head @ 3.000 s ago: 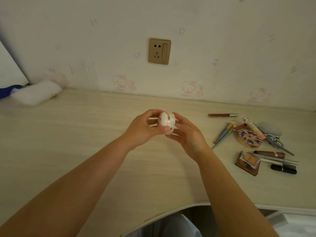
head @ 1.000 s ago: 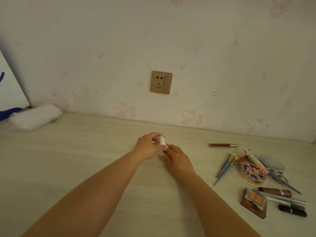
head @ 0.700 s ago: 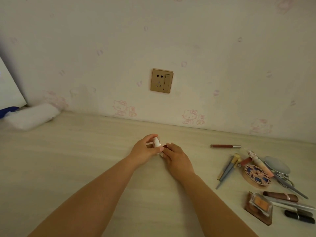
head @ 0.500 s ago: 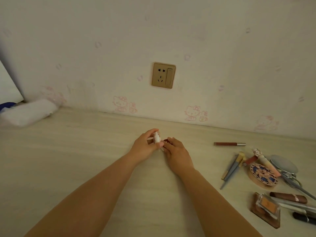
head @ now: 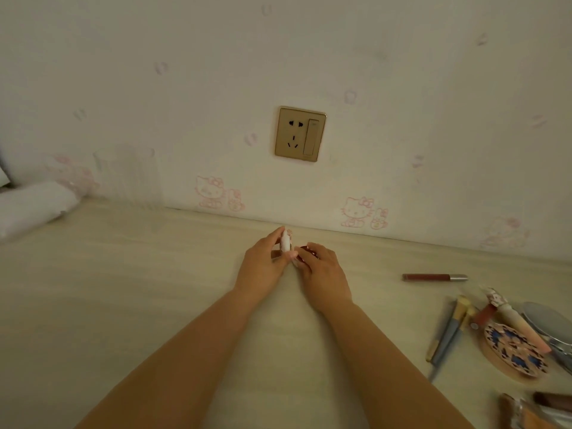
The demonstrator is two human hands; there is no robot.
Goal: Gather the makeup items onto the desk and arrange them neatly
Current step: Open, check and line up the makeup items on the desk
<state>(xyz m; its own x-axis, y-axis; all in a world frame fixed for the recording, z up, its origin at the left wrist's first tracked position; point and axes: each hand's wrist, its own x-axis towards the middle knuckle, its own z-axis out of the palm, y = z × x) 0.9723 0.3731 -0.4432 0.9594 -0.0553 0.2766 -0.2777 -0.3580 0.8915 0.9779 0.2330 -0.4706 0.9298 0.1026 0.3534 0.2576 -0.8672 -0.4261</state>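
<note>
The light was dim, warm and yellowish, flat across the wall (head: 402, 88) and the desk (head: 123, 305). No lamp or glare showed. Shadows were soft: a faint one lay under the forearms, and the top left corner darkened. The wide lens bowed the desk's back edge. The socket (head: 300, 134) was fairly sharp, while the makeup (head: 513, 345) at the desk's right edge and the white bundle (head: 34, 209) at its left edge were blurred.

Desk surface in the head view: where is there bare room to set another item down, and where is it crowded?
Bare pale wooden desk stretches from the white rolled cloth to the left hand, and between the right hand and the reddish-brown lip gloss tube. The right edge is crowded: grey-handled brushes, round patterned compact, round mirror.
</note>
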